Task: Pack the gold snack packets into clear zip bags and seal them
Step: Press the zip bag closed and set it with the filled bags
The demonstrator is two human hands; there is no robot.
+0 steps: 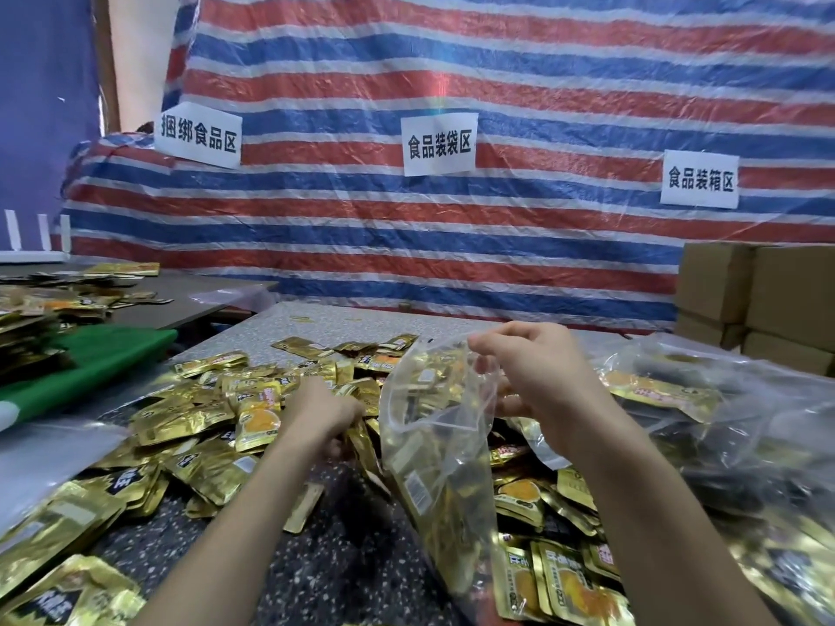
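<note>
A heap of gold snack packets (212,413) covers the speckled table (343,562) in front of me. My right hand (537,372) pinches the open top edge of a clear zip bag (433,445), which hangs down with several gold packets inside. My left hand (323,411) reaches into the pile left of the bag, fingers curled round gold packets (361,438). The bag's mouth stands open between the two hands.
Filled clear bags (705,408) lie at the right, with cardboard boxes (759,300) behind them. A green sheet (90,363) and more gold packets (49,305) sit on a table at the left. A striped tarp (452,241) with paper signs closes off the back.
</note>
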